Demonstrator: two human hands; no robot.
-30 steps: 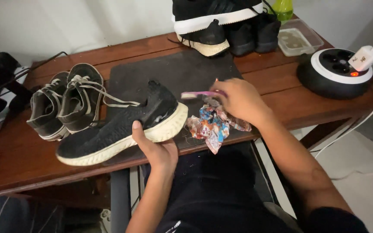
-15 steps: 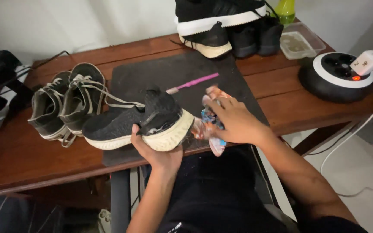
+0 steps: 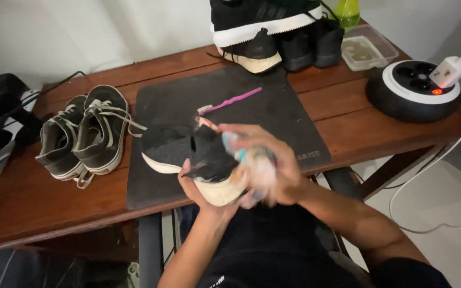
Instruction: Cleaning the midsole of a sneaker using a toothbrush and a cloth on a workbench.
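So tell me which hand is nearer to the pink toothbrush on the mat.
The right. The right hand, pressing a blurred cloth against the black shoe, sits just below the pink toothbrush. The left hand grips the shoe's sole from underneath, farther away.

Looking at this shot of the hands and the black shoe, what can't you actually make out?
- Head view: cloth in the right hand, smeared by motion blur.
- Left hand fingers, hidden under the black shoe.
- Stacked shoes at the back, cut off by the top edge.
- Clear tray contents, too small to tell.
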